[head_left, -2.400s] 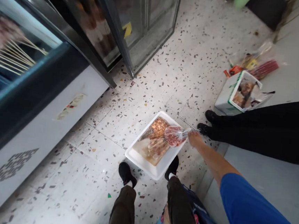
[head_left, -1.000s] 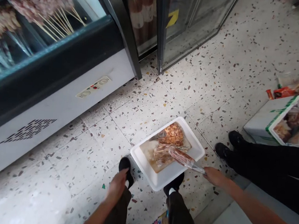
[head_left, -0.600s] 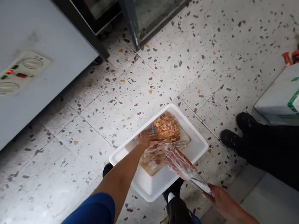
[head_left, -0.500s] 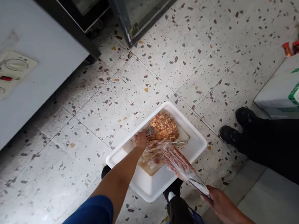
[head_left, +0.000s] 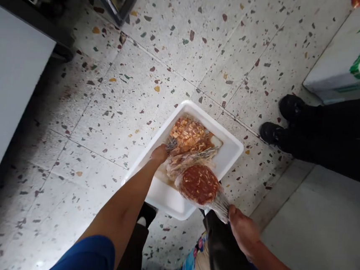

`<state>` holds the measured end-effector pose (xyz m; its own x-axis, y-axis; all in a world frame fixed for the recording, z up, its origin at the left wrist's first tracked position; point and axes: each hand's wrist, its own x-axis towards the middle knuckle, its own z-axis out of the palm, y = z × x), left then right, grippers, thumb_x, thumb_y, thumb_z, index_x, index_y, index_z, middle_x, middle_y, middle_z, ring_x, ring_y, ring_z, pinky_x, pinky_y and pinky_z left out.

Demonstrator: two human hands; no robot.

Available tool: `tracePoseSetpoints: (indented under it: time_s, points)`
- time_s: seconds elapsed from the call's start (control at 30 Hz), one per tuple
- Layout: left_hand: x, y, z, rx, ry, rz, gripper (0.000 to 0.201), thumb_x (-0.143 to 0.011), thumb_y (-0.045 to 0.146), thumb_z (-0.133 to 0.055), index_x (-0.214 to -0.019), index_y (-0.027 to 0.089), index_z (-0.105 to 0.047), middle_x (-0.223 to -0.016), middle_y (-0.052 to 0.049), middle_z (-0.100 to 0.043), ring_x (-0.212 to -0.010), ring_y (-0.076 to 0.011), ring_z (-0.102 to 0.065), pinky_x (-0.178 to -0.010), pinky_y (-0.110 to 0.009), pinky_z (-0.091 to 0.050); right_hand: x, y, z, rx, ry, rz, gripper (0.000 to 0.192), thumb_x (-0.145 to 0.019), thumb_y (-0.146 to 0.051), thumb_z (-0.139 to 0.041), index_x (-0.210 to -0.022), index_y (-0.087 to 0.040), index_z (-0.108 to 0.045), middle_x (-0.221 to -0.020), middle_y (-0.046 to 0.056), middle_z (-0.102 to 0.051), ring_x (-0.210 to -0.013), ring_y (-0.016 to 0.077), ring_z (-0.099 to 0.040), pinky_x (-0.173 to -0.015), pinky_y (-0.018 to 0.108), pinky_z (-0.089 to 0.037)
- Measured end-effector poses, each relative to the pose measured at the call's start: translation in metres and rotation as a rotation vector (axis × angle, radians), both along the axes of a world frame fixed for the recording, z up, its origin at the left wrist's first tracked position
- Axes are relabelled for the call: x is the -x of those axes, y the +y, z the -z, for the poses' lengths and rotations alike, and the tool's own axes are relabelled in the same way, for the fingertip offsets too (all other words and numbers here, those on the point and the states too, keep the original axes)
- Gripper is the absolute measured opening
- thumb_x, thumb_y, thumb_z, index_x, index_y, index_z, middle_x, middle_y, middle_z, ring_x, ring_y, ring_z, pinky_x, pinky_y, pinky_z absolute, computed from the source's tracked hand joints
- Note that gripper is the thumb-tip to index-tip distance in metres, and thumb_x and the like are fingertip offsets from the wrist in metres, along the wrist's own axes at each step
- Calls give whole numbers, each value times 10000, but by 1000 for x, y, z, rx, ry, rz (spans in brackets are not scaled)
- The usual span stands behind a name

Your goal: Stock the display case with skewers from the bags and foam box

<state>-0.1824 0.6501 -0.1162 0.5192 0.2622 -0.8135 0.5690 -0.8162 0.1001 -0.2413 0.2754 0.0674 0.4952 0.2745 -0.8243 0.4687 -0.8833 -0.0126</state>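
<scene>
Bright even daylight, slight motion blur, edges bend wide

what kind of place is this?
Probably a food shop or skewer stall's storage area. A white foam box of bagged skewered meat sits on a terrazzo floor, beside a white cabinet, likely a freezer. The right hand holds another bag of meat.

Left hand point(head_left: 159, 154) in white foam tray point(head_left: 229, 150), right hand point(head_left: 243, 231) gripping bagged red skewers point(head_left: 199, 183), terrazzo floor point(head_left: 133, 93)
</scene>
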Motion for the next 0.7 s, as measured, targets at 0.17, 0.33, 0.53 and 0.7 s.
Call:
tracePoseSetpoints:
  time_s: [0.17, 0.33, 0.53, 0.7]
  points:
    - [-2, 1, -1, 3, 39, 35, 529, -749, 460, -575, -1147, 146, -421, -1085, -155, -572, -1009, -270, -554, -756, -284, -432, 10, -8, 12, 21, -12, -71, 252, -847, -46, -304, -899, -159, -524, -780, 83, -624, -655, 202, -633, -529, 274, -441]
    - [-3, 0, -1, 29, 76, 53, 556, -749, 458, -577, -1166, 144, -384, -1061, -144, -584, -965, -247, -575, -730, -257, -431, 15, -13, 17, 39, -35, -115, 229, -849, -65, -326, -905, -152, -531, -774, 90, -621, -645, 208, -635, -522, 277, -444]
    - [-7, 1, -14, 76, 57, 85, 668, -707, 515, -585, -1206, 134, -356, -1081, -160, -580, -952, -271, -579, -711, -281, -446, 14, -10, 15, 22, 3, -85, 235, -833, -47, -331, -909, -144, -531, -774, 89, -611, -647, 215, -630, -534, 292, -447]
    - [-24, 1, -31, 205, 166, 72, 663, -589, 598, -645, -1015, 100, -539, -942, -147, -621, -836, -265, -610, -621, -263, -460, 13, -8, 12, 39, -9, -75, 215, -839, -66, -336, -906, -146, -524, -762, 94, -604, -641, 215, -629, -520, 286, -430]
